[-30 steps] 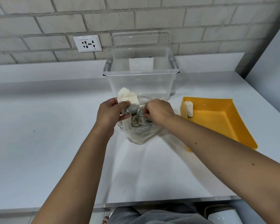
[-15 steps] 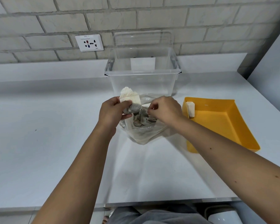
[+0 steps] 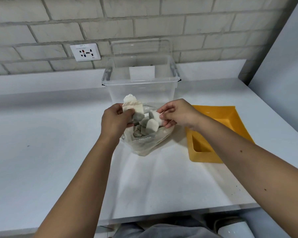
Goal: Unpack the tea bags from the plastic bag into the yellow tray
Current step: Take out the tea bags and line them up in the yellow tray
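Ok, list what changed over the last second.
The right hand rose out of the plastic bag pinching a tea bag. The left hand still grips its tea bags at the bag's mouth; yellow tray and clear bin unmoved.

left grip (image 3: 115, 121) bare; right grip (image 3: 179, 114) bare | right forearm (image 3: 248, 162) bare, small moles | lap: grey garment (image 3: 162, 231)

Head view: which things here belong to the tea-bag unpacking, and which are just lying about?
Belonging:
plastic bag
tea bags inside it
tea bag pinched by the right hand
left hand, gripping pale packets at the bag's mouth
yellow tray

Lying about:
clear storage bin
wall socket
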Demonstrator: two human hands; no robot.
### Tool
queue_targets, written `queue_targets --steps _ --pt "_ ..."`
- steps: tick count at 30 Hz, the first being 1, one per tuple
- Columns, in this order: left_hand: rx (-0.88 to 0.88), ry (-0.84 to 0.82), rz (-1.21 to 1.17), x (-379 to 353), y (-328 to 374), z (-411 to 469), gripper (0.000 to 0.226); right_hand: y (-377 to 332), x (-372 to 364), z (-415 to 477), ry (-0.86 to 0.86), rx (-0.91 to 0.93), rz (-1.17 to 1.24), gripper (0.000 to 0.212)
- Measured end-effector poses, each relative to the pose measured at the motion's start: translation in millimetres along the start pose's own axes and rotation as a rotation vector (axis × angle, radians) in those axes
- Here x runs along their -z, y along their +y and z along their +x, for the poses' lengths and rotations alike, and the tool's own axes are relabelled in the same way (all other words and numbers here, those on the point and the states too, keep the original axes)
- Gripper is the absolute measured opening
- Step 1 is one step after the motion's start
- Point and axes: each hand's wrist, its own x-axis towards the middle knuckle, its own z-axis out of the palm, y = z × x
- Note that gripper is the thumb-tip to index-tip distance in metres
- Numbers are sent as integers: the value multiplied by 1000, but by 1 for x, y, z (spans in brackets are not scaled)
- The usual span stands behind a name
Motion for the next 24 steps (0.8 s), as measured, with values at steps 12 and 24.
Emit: queue_targets --steps 12,24 --pt "165 -364 -60 -26 11 -18 18 -45 29 -32 -155 326 -445 15" --pt "179 -437 -184 -96 17 -28 20 -12 69 -44 201 188 -170 27"
